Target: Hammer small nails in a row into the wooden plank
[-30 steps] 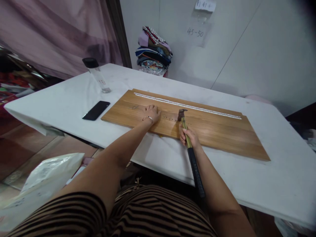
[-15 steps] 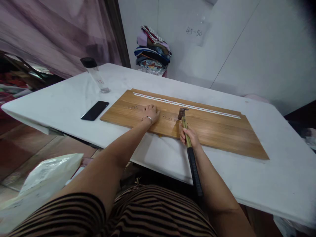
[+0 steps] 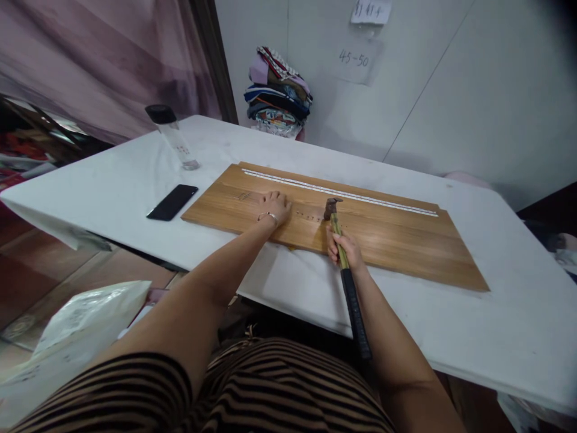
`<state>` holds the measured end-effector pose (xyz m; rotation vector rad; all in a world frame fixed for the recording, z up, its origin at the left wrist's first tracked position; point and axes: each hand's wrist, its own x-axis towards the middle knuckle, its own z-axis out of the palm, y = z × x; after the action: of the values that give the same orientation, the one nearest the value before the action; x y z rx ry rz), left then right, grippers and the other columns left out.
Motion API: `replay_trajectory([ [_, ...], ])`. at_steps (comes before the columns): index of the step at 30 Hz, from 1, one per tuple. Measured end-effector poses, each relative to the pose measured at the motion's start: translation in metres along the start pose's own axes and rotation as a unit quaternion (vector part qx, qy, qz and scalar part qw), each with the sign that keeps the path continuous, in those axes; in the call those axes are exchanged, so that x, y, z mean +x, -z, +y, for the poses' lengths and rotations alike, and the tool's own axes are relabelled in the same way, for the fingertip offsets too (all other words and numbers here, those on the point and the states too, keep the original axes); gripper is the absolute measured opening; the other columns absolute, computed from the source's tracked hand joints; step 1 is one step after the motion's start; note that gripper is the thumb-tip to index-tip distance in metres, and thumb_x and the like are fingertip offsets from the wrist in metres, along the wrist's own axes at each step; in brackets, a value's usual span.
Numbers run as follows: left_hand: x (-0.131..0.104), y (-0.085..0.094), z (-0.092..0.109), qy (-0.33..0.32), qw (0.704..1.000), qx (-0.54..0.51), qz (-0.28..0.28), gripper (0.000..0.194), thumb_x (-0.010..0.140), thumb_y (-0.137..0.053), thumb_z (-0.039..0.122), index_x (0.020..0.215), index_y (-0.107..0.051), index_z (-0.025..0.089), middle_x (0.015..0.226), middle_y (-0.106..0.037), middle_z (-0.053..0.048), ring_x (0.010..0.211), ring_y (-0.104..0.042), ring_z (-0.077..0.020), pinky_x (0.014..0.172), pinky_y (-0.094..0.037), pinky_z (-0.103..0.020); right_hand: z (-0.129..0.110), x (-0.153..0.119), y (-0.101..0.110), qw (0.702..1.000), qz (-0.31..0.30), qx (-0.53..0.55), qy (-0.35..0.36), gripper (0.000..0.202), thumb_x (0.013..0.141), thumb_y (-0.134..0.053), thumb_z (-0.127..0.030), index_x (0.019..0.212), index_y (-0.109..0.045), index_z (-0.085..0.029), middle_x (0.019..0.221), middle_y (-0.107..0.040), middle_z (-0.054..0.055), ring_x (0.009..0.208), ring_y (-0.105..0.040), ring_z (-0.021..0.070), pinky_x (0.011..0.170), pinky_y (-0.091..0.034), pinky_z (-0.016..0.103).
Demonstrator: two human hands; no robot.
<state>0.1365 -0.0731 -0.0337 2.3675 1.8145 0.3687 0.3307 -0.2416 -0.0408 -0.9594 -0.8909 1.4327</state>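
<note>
A brown wooden board lies on the white table. My left hand rests flat on it, fingers stretched forward. Just right of that hand, a short row of small nails shows in the wood. My right hand is wrapped round the yellow part of a claw hammer, below its rusty head. The head is low over the board at the right end of the nail row; whether it touches is unclear. Several thin loose nails lie left of my left hand.
Two white measuring strips run along the board's far side. A black phone and a clear bottle with a dark lid occupy the table's left. Folded clothes are stacked by the wall. Beside the table is a plastic bag.
The view has shifted very slightly, and more of the upper paper on the wall shows. My hands, the hammer and the board look almost unmoved.
</note>
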Motion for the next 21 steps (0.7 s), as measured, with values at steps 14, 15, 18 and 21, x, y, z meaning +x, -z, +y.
replay_trajectory([
  [14,0.004,-0.0078,-0.0061,0.0,1.0,0.019,0.012,0.042,0.097,-0.04,0.04,0.124,-0.067,0.022,0.146,-0.058,-0.012,0.136,-0.047,-0.0304,0.111,-0.035,-0.047,0.0037,-0.0002,0.0043,1.0,0.004,0.019,0.008,0.048,0.078,-0.071,-0.045,0.115,-0.054,-0.021,0.049,-0.049,-0.012,0.034,-0.044,0.0106,0.032,-0.032,0.022],
  [15,0.0031,-0.0068,-0.0053,0.0,1.0,0.019,0.014,0.042,0.097,-0.04,0.04,0.123,-0.068,0.022,0.145,-0.059,-0.012,0.136,-0.047,-0.0302,0.111,-0.036,-0.047,0.0042,0.0002,0.0053,1.0,0.003,0.017,0.003,0.048,0.078,-0.071,-0.045,0.115,-0.055,-0.021,0.049,-0.049,-0.012,0.034,-0.044,0.0107,0.032,-0.032,0.022],
  [18,0.0007,-0.0042,-0.0031,0.002,1.0,0.02,0.018,0.042,0.098,-0.04,0.04,0.122,-0.068,0.023,0.144,-0.059,-0.012,0.135,-0.048,-0.0301,0.11,-0.036,-0.047,0.0056,0.0015,0.0073,1.0,0.001,0.018,-0.009,0.046,0.078,-0.071,-0.046,0.113,-0.055,-0.021,0.048,-0.048,-0.013,0.034,-0.043,0.0108,0.032,-0.031,0.022],
  [21,0.0005,-0.0037,-0.0027,0.003,1.0,0.021,0.017,0.042,0.097,-0.04,0.04,0.123,-0.068,0.021,0.144,-0.06,-0.013,0.134,-0.048,-0.0304,0.11,-0.037,-0.047,0.0057,0.0015,0.0079,1.0,0.002,0.03,0.002,0.045,0.078,-0.071,-0.045,0.114,-0.055,-0.021,0.049,-0.048,-0.013,0.034,-0.042,0.0107,0.032,-0.031,0.022],
])
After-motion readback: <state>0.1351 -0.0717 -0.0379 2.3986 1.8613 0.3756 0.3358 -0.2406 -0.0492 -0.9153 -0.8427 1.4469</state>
